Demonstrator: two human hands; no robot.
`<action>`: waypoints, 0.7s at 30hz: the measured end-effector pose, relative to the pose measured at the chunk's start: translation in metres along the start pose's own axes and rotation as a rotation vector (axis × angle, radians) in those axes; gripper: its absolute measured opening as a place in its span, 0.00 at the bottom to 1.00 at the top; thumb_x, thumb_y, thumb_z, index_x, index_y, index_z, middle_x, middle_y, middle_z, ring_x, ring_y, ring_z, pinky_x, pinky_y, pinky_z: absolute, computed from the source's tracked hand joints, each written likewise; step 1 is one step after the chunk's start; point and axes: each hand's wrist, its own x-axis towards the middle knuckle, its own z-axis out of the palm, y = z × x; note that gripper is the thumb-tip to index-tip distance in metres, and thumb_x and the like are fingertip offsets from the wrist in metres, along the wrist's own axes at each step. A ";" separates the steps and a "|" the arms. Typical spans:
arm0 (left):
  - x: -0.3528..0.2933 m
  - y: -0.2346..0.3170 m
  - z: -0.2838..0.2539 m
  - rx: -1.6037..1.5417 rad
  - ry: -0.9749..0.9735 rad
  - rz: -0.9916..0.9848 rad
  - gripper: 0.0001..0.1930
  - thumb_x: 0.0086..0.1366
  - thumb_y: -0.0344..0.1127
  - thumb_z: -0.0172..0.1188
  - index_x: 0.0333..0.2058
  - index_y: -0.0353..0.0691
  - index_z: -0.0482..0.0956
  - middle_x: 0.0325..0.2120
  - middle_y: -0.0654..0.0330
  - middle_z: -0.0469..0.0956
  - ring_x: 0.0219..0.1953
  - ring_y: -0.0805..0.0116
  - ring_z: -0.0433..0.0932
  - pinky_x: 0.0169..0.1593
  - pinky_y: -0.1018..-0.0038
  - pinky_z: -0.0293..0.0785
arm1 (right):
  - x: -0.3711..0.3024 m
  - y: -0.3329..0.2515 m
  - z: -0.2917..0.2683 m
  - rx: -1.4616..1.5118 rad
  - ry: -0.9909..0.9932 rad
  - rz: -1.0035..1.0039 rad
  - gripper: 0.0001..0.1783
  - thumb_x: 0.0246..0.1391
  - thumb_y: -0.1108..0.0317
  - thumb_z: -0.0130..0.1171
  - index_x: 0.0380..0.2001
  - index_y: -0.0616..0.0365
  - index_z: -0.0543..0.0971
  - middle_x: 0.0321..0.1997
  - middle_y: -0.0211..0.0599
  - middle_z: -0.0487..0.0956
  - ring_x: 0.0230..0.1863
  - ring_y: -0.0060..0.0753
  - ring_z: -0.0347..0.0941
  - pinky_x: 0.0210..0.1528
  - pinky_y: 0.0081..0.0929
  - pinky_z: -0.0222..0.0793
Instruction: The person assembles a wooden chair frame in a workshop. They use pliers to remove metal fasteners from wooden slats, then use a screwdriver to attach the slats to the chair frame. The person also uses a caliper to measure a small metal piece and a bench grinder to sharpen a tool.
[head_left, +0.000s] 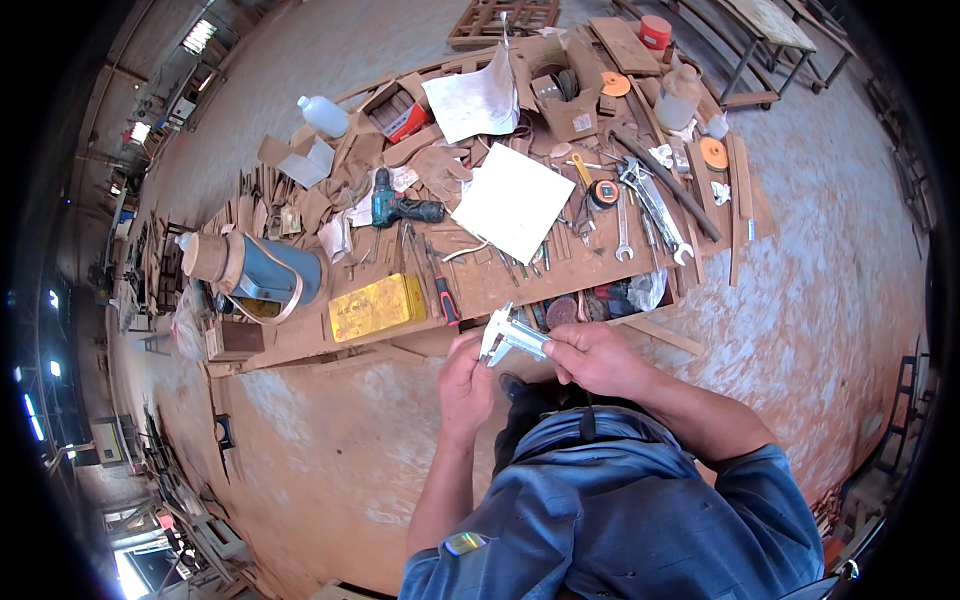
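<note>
A silver caliper (518,338) is held in front of my body, just off the near edge of the workbench. My right hand (597,357) is closed around its beam end. At the jaws, my left hand (466,386) has its thumb and fingers pinched together; what they grip there is too small and hidden to name. Close beyond the hands lie a red-and-black handled tool (447,302) and a yellow box (377,307). A drawer-like opening (572,310) under the bench edge holds discs and other items.
Dust covers the cluttered workbench (480,285). On it are a green cordless drill (400,203), white paper (514,203), a tape measure (604,194), wrenches (623,228), a blue jug (270,273) and open cardboard boxes (566,105). A metal-legged table (765,25) stands at the far right.
</note>
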 end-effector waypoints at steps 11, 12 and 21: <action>-0.004 -0.002 0.004 -0.017 0.013 -0.018 0.09 0.66 0.27 0.55 0.43 0.32 0.79 0.43 0.51 0.79 0.47 0.59 0.76 0.52 0.69 0.71 | -0.002 0.002 0.002 0.009 0.038 -0.060 0.14 0.65 0.63 0.50 0.29 0.61 0.75 0.18 0.37 0.71 0.22 0.30 0.68 0.30 0.32 0.67; -0.005 -0.002 0.004 -0.022 0.016 -0.026 0.09 0.66 0.27 0.55 0.43 0.32 0.79 0.43 0.52 0.79 0.47 0.59 0.76 0.52 0.69 0.71 | -0.002 0.003 0.002 0.012 0.043 -0.076 0.14 0.65 0.63 0.50 0.30 0.61 0.75 0.18 0.37 0.70 0.22 0.30 0.67 0.30 0.33 0.66; -0.006 -0.001 0.007 -0.013 -0.007 -0.010 0.10 0.67 0.28 0.55 0.43 0.32 0.79 0.43 0.52 0.79 0.46 0.60 0.76 0.52 0.69 0.71 | -0.005 0.007 0.002 -0.028 0.078 -0.146 0.12 0.64 0.64 0.51 0.32 0.62 0.75 0.23 0.48 0.71 0.25 0.44 0.68 0.33 0.36 0.67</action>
